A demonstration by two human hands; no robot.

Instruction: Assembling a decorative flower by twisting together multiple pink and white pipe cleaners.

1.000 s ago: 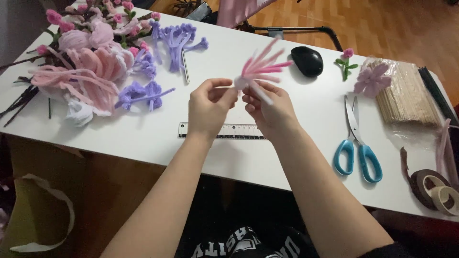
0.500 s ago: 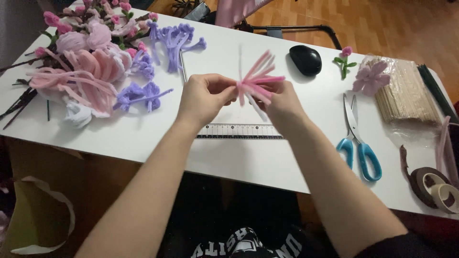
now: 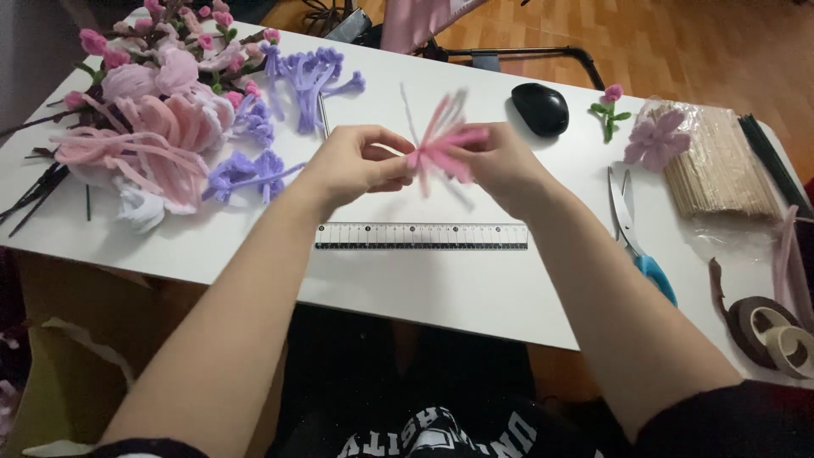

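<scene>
two hands are pinching one pink pipe-cleaner bundle: my left hand and my right hand. its strands are fanning upward and away from me, blurred, above the ruler.

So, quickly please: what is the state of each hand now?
Left hand: closed, pinching the pink pipe-cleaner bundle.
Right hand: closed on the same bundle.

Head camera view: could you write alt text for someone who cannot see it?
Two hands, left hand and right hand, hold a bunch of pink pipe cleaners above a white table, over a ruler. Pipe-cleaner flowers lie left, scissors right.
</scene>
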